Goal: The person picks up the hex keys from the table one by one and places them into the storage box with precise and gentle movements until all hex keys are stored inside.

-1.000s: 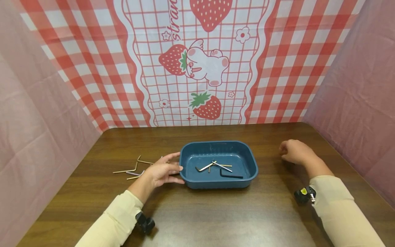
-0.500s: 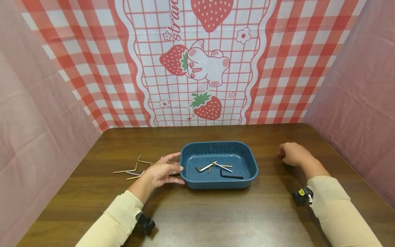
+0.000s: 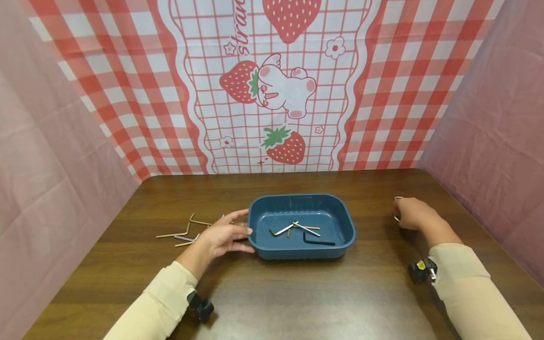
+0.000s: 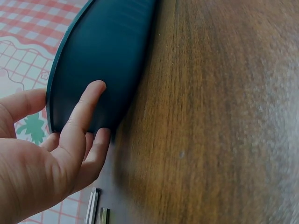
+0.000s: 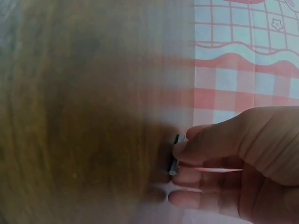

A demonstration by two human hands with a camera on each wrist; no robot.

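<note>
My left hand (image 3: 225, 236) rests against the left end of a blue tray (image 3: 301, 255), fingers spread and fairly straight. In the left wrist view its fingertips touch the tray's outer wall (image 4: 107, 51) and rim. Inside the tray lie a black hex key (image 3: 318, 243) and several brass and silver hex keys (image 3: 308, 230), some crossed. To the right of the tray, my right hand (image 3: 414, 215) pinches a silver hex key (image 5: 174, 163) low over the table; its middle is covered by the fingers.
More loose hex keys (image 3: 172, 235) lie on the wooden table (image 3: 289, 297) left of my left hand, which partly hides them. A strawberry-patterned cloth (image 3: 280, 85) hangs behind the table. Pink cloth (image 3: 488, 118) stands at both sides.
My right hand shifts slightly left and toward me, then back right. The silver hex key now shows between its fingers. My left hand and the tray stay put.
</note>
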